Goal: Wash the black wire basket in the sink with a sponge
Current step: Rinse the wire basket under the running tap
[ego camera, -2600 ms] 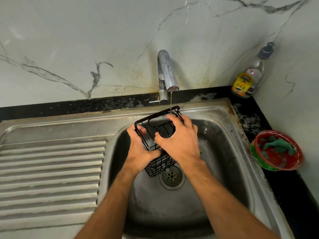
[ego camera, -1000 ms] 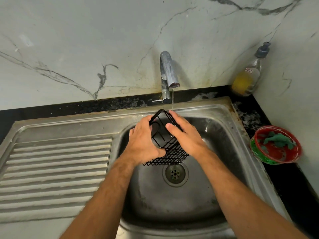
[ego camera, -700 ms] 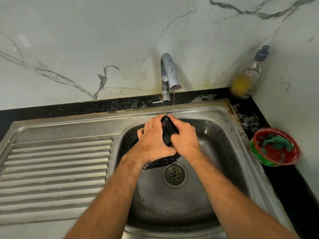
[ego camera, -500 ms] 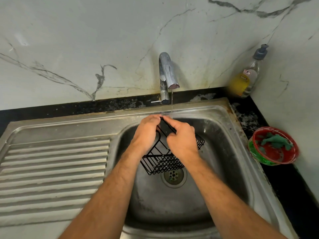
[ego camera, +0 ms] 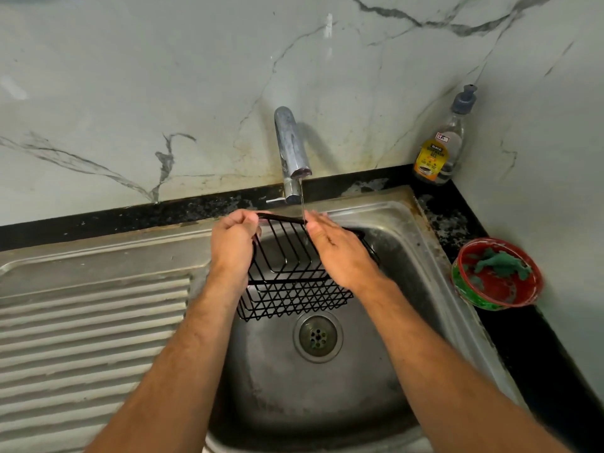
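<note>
The black wire basket (ego camera: 291, 273) was held up over the sink (ego camera: 408, 223), not resting on the bottom, with its top rim tipped back right under the thin stream from the tap (ego camera: 291, 142). Looked like the idea was to let the water run down through the wires. The left hand (ego camera: 233, 246) had its fingers and thumb curled around the top rim at the left corner, carrying most of the weight by the look of it. The right hand (ego camera: 340, 253) lay across the right side with fingers fairly straight along the wire, fingertips right at the stream, so more rubbing or steadying than gripping; whether the thumb was hooked round a wire behind, couldn't tell.

No sponge in either hand, so probably a wetting or rinse step, and which one was hard to call.

Around it: the drain (ego camera: 317, 336) sat just below the basket's lower edge. A green scrubber (ego camera: 501, 264) was in a red and green bowl (ego camera: 490, 302) on the black desk (ego camera: 457, 217) to the right, well apart from the hands. A dish soap bottle (ego camera: 439, 152) stood in the back corner. The ribbed drainboard (ego camera: 91, 338) was on the left. Nothing blocked a reach for the scrubber, though one hand would have to let go first.
</note>
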`<state>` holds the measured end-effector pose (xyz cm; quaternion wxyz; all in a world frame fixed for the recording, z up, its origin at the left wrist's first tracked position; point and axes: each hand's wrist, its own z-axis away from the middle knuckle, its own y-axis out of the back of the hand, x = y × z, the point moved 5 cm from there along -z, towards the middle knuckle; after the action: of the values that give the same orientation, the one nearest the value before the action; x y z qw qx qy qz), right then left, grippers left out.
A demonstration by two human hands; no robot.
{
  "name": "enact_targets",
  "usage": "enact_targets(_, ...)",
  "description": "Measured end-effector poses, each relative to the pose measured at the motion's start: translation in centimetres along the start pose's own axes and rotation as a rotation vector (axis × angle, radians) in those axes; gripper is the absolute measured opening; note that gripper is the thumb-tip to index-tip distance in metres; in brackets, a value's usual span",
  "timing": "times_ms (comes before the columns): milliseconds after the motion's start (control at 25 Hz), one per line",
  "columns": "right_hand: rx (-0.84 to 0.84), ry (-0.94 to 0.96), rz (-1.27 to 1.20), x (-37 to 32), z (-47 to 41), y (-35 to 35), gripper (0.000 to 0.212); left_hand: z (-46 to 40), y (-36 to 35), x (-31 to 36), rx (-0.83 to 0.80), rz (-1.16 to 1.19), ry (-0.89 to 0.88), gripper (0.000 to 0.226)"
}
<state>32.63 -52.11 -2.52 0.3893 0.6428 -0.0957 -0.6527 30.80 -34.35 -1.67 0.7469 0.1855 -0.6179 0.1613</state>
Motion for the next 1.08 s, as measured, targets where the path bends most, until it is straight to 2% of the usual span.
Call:
enact_targets(80, -0.030, 0.005, 0.092, -0.2, -0.2, -0.4, 0.062, 0.2, 0.1, -0.5, 0.013, 0.030, 0.009, 0.050)
enact_targets(200, -0.059, 0.301, 0.245, -3.9, 0.2, -2.5, 0.062, 0.2, 0.1, -1.2, 0.021, 0.159, 0.019, 0.032)
enact_targets(240, -0.067, 0.345, 0.276, -4.1, 0.1, -2.6, 0.061, 0.4, 0.2, -1.2, 0.029, 0.174, 0.029, 0.026)
enact_targets(280, -0.070, 0.340, 0.312, -3.3, -0.3, -2.3, 0.060, 0.7, 0.2, -1.2, 0.028, 0.176, 0.037, 0.028)
enact_targets(360, -0.071, 0.186, 0.356, -0.3, -1.4, -0.8, 0.061, 0.9, 0.8, -1.9, 0.024, 0.145, 0.045, 0.046)
enact_targets(440, -0.053, 0.027, 0.397, 2.2, -1.9, 0.5, 0.060, 1.2, 1.3, -2.9, 0.036, 0.196, 0.104, 0.043)
enact_targets(480, -0.033, 0.005, 0.424, 2.6, -2.0, 0.6, 0.056, 1.4, 1.5, -3.4, 0.028, 0.221, 0.134, 0.046)
enact_targets(520, -0.009, 0.021, 0.437, 2.3, -1.9, 0.5, 0.048, 1.4, 1.7, -3.9, 0.023, 0.216, 0.165, 0.056)
enact_targets(560, 0.015, 0.057, 0.421, 1.8, -2.0, 0.3, 0.034, 1.5, 2.0, -4.1, 0.022, 0.203, 0.177, 0.053)
enact_targets(600, 0.021, 0.083, 0.377, 1.3, -2.0, 0.1, 0.018, 1.5, 2.3, -4.3, 0.036, 0.176, 0.189, 0.038)
enact_targets(640, 0.012, 0.101, 0.317, 0.7, -2.0, 0.2, 0.015, 1.6, 2.5, -4.1, 0.042, 0.133, 0.184, 0.024)
enact_targets(720, -0.017, 0.078, 0.236, 0.1, -2.1, 0.4, 0.023, 0.9, 2.6, -3.2, 0.006, -0.096, 0.043, 0.030)
enact_targets(840, -0.055, 0.112, 0.353, -0.9, -3.0, 0.2, 0.021, 0.5, -0.1, -0.2, -0.193, -0.845, -0.292, 0.020)
enact_targets(880, -0.060, 0.133, 0.390, -1.4, -3.2, 0.2, 0.024, 0.6, -1.3, 0.5, -0.253, -0.992, -0.334, 0.015)
enact_targets(960, -0.081, 0.139, 0.370, -2.1, -3.5, 0.5, 0.026, 1.1, -2.5, 1.0, -0.314, -1.115, -0.312, 0.013)
enact_targets(1080, -0.046, 0.159, 0.305, -2.4, -3.0, 2.0, 0.020, 1.7, -2.3, 0.2, -0.302, -1.133, -0.283, 0.026)
